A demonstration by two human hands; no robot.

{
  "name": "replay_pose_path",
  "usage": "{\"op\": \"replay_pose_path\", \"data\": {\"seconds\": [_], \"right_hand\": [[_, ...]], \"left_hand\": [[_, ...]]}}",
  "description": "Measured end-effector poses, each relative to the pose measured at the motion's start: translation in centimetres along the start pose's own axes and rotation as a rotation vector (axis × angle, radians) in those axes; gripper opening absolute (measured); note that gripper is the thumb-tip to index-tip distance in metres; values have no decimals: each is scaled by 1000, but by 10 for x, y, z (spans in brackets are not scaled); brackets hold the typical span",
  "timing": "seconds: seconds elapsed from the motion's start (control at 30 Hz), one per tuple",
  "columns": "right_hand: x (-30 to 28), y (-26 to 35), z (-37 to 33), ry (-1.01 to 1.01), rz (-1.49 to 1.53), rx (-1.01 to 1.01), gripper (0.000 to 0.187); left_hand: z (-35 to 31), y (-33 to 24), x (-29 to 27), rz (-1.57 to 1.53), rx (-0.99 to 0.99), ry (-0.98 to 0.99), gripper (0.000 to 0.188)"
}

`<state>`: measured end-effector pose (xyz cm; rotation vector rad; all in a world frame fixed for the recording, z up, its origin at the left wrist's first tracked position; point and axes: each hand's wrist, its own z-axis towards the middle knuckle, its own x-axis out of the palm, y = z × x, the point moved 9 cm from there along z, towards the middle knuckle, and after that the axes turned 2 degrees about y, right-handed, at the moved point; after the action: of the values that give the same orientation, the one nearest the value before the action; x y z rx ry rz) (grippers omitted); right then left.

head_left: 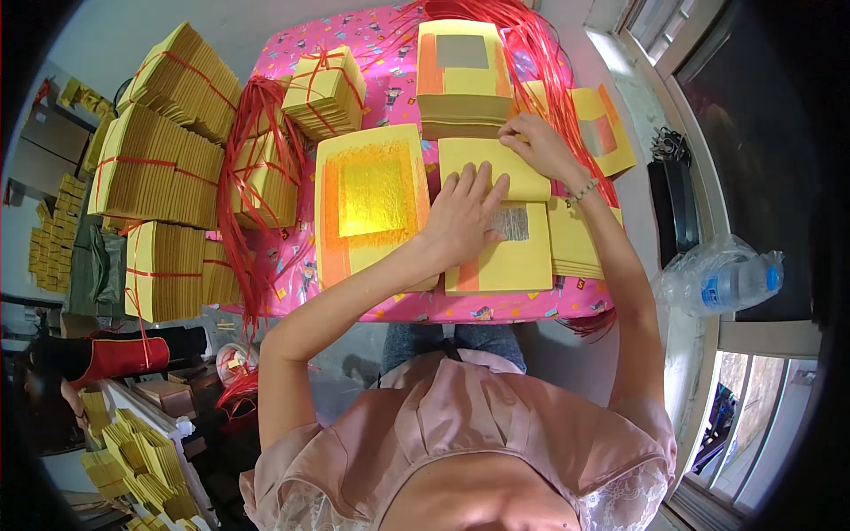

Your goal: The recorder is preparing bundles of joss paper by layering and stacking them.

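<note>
My left hand (465, 215) lies with its fingers stretched out on a folded-looking yellow paper sheet (478, 159). Under and nearer to me is another yellow sheet (505, 273) with a silver square and an orange patch. My right hand (538, 146) has its fingers curled together at the far right corner of the upper sheet, seemingly pinching it; the fingertips are partly hidden. Left of my hands stands a stack of yellow paper with a gold foil square (372, 199). Beyond them rises a taller stack (462, 84) topped by a silver square.
Red plastic strands (257, 186) hang between tied yellow bundles (159, 159) on the left; more red strands (540, 53) lie at the back right. A pink patterned cloth (390, 305) covers the table. A plastic bottle (739, 283) stands right, and another person's hand (75, 403) shows lower left.
</note>
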<state>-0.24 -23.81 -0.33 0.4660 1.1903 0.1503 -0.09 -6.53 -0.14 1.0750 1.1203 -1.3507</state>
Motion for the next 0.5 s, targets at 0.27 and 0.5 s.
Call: {"op": "replay_pose_path", "data": {"seconds": [0.27, 0.5], "right_hand": [[21, 9, 15, 134, 156, 84, 25], [23, 13, 11, 117, 130, 74, 23]], "left_hand": [[1, 1, 10, 38, -7, 4, 88], [0, 1, 12, 8, -6, 14, 90]]}}
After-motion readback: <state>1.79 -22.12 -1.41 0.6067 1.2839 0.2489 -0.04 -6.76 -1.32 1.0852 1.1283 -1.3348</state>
